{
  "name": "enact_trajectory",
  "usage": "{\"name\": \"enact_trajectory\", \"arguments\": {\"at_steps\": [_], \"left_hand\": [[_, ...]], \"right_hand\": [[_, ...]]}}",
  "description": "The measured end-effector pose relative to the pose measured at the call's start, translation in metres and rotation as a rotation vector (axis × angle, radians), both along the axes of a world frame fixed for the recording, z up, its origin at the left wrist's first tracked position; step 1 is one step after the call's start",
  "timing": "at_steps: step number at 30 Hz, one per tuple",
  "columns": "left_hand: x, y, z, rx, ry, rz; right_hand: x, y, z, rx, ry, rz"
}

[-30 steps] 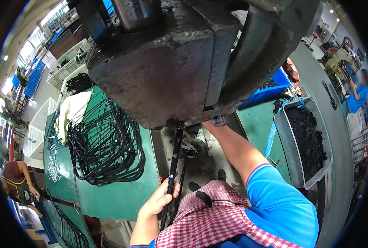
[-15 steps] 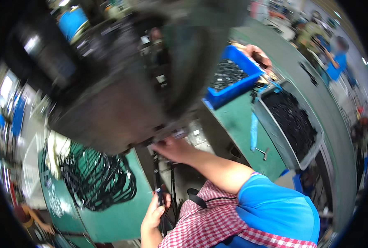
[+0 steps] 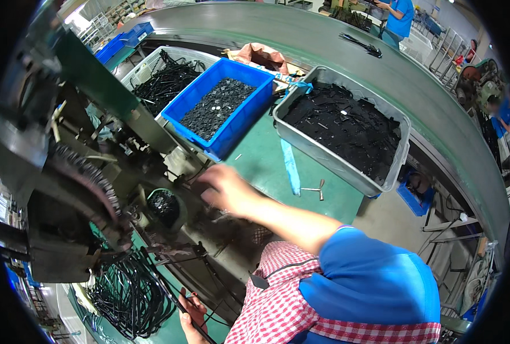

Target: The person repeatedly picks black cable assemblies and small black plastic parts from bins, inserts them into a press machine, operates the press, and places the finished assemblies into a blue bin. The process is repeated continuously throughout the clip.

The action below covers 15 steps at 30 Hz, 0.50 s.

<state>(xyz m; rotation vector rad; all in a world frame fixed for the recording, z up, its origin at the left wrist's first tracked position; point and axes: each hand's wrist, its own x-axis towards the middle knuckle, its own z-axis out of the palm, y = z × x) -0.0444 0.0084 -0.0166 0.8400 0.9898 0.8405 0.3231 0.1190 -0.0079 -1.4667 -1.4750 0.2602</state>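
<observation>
My right hand [image 3: 225,189] is blurred with motion. It hovers over the dark machine bed, just right of a small green cup [image 3: 163,203] of black parts. Whether it holds anything is not visible. My left hand [image 3: 190,314], at the bottom edge, grips a thin black metal rod [image 3: 166,284] that runs up toward the machine [image 3: 65,189]. A heap of black wire frames [image 3: 126,295] lies left of that hand.
Beyond my right hand are a blue bin [image 3: 223,112] of small dark round parts, a grey bin [image 3: 346,129] of flat black pieces and a white basket [image 3: 163,74] of black rods. A green conveyor [image 3: 381,69] curves behind them. Other people stand at the far right.
The view has swung from the underside of the machine head to the bins. My right hand has pulled back from under the machine. My left hand still holds the rod.
</observation>
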Motion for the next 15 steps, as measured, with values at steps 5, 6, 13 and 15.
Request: {"name": "enact_trajectory", "arguments": {"at_steps": [5, 6, 13, 15], "left_hand": [[0.03, -0.012, -0.013, 0.063, 0.068, 0.091], [0.039, -0.012, -0.016, 0.062, 0.043, 0.201], [0.083, -0.015, 0.013, -0.014, -0.105, 0.148], [0.099, -0.013, 0.023, -0.033, -0.078, 0.21]], "right_hand": [[0.199, -0.061, -0.048, -0.195, 0.046, -0.525], [0.241, -0.074, -0.068, -0.249, -0.139, -0.647], [0.35, -0.118, -0.112, -1.016, -0.299, -0.82], [0.359, -0.121, -0.129, -0.99, -0.33, -0.827]]}}
